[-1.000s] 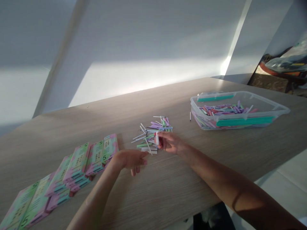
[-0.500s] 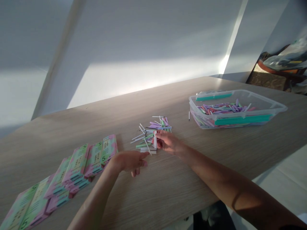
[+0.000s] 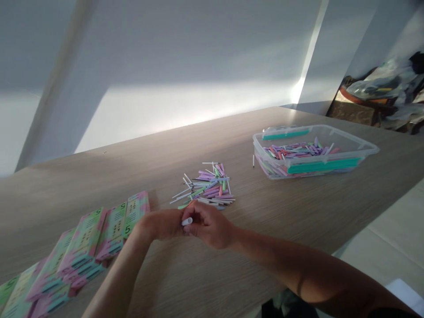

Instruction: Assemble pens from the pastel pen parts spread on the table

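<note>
Our right hand [image 3: 209, 226] pinches a white stick [image 3: 187, 221] in a narrow grip, its end poking out just above our left hand [image 3: 161, 224], whose grip we cannot tell. Both sit just before the loose pile of pastel sticks [image 3: 207, 187]; the next move calls for a steady pinch.

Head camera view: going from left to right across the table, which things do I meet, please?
Pink-and-green printed cardboard packs marked 5 → pile of thin pastel paper sticks → lone white stick → clear plastic tub holding pastel sticks
</note>
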`<act>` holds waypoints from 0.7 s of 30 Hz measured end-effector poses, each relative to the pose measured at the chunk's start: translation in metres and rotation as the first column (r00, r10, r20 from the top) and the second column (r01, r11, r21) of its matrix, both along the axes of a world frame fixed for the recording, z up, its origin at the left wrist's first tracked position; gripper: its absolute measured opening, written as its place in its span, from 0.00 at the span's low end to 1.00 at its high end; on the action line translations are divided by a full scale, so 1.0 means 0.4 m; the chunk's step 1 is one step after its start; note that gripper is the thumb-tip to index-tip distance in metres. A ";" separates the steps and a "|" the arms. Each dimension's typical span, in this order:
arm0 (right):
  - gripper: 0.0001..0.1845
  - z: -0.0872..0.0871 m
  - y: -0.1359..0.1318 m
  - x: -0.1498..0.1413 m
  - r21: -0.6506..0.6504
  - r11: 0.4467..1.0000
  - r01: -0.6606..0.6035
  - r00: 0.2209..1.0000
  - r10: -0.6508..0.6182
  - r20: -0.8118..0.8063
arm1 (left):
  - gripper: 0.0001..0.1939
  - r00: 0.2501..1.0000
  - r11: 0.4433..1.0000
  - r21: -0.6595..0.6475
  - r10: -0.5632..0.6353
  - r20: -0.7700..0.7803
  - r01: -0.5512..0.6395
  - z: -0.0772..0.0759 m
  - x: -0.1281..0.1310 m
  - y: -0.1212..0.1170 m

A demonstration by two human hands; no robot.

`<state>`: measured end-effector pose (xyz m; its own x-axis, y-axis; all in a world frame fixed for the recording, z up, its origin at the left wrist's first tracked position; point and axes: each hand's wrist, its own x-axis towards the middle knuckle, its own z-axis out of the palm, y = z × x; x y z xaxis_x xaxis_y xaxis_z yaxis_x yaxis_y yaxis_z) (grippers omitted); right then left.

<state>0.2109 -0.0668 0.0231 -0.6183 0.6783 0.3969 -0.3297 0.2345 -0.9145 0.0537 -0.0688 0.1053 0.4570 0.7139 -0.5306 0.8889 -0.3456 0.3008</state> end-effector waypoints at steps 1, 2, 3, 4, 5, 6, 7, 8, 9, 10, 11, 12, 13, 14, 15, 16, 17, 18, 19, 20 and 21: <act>0.09 0.000 -0.005 -0.003 0.002 1.000 -0.013 1.000 0.013 -0.015 | 0.18 1.000 1.000 -0.007 -0.002 0.002 0.002 -0.002 -0.003 -0.001; 0.10 0.004 -0.004 -0.002 0.007 0.999 -0.038 0.999 0.038 -0.029 | 0.19 1.000 1.000 -0.014 -0.006 0.011 0.006 -0.002 -0.007 -0.001; 0.11 0.013 0.005 0.004 0.027 0.997 -0.074 0.997 0.075 -0.028 | 0.20 1.000 1.000 -0.020 -0.008 0.017 0.008 0.000 -0.011 -0.003; 0.13 0.025 0.022 0.017 0.064 0.993 -0.097 0.995 0.098 -0.009 | 0.22 1.000 1.000 -0.025 -0.009 0.022 0.010 0.005 -0.017 -0.004; 0.16 0.040 0.046 0.037 0.133 0.983 -0.130 0.991 0.124 0.054 | 0.24 0.999 1.000 -0.024 -0.008 0.031 0.009 0.011 -0.022 -0.006; 0.18 0.056 0.076 0.063 0.205 0.968 -0.144 0.981 0.111 0.161 | 0.28 0.999 1.000 -0.025 -0.002 0.036 0.003 0.017 -0.028 -0.009; 0.15 0.071 0.111 0.095 0.288 0.954 -0.076 0.961 -0.007 0.276 | 0.32 0.999 1.000 -0.028 0.005 0.031 -0.004 0.024 -0.032 -0.011; 0.11 0.082 0.149 0.130 0.389 0.921 0.027 0.892 -0.197 0.406 | 0.35 1.000 1.000 -0.021 0.021 0.014 -0.021 0.030 -0.035 -0.013; 0.09 0.089 0.185 0.165 0.496 0.862 0.105 0.736 -0.403 0.545 | 0.37 1.000 0.999 -0.022 0.026 -0.007 -0.026 0.035 -0.037 -0.015; 0.09 0.089 0.217 0.199 0.586 0.805 0.097 0.525 -0.542 0.657 | 0.39 0.999 0.999 -0.025 0.027 -0.025 -0.027 0.038 -0.039 -0.016; 0.10 0.082 0.244 0.229 0.607 0.789 0.098 0.431 -0.583 0.689 | 0.40 0.999 0.999 -0.029 0.026 -0.038 -0.027 0.040 -0.040 -0.016; 0.09 0.070 0.264 0.253 0.614 0.784 0.092 0.382 -0.597 0.706 | 0.41 0.999 0.999 -0.034 0.021 -0.048 -0.023 0.040 -0.041 -0.015; 0.08 0.054 0.277 0.271 0.615 0.785 0.069 0.341 -0.598 0.725 | 0.41 0.998 0.999 -0.038 0.017 -0.055 -0.019 0.039 -0.042 -0.014; 0.07 0.036 0.284 0.283 0.613 0.788 0.052 0.321 -0.595 0.737 | 0.41 0.998 0.999 -0.040 0.013 -0.062 -0.015 0.037 -0.044 -0.012; 0.06 0.018 0.285 0.288 0.611 0.791 0.034 0.308 -0.589 0.747 | 0.40 0.998 0.999 -0.038 0.011 -0.068 -0.014 0.034 -0.046 -0.010; 0.06 0.002 0.284 0.288 0.608 0.794 0.016 0.300 -0.583 0.755 | 0.40 0.997 0.999 -0.036 0.011 -0.072 -0.014 0.030 -0.049 -0.008; 0.06 -0.011 0.281 0.284 0.605 0.796 -0.001 0.296 -0.578 0.761 | 0.40 0.997 0.999 -0.032 0.014 -0.071 -0.016 0.027 -0.052 -0.006; 0.06 -0.021 0.278 0.278 0.602 0.798 -0.015 0.294 -0.572 0.766 | 0.40 0.998 0.999 -0.026 0.017 -0.064 -0.019 0.023 -0.055 -0.005; 0.06 -0.027 0.275 0.271 0.600 0.800 -0.027 0.291 -0.568 0.770 | 0.40 0.999 1.000 -0.021 0.019 -0.050 -0.021 0.020 -0.058 -0.005; 0.06 -0.031 0.273 0.265 0.597 0.802 -0.037 0.285 -0.564 0.775 | 0.40 0.999 1.000 -0.015 0.020 -0.034 -0.021 0.017 -0.060 -0.005; 0.06 -0.033 0.272 0.260 0.594 0.803 -0.043 0.278 -0.562 0.779 | 0.39 1.000 1.000 -0.010 0.019 -0.019 -0.019 0.015 -0.062 -0.006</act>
<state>0.3149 0.0421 0.0099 -0.5822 0.8131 0.0006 0.7756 0.5555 -0.2997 0.0290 -0.0710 0.1113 0.4331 0.7168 -0.5464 0.9009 -0.3256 0.2869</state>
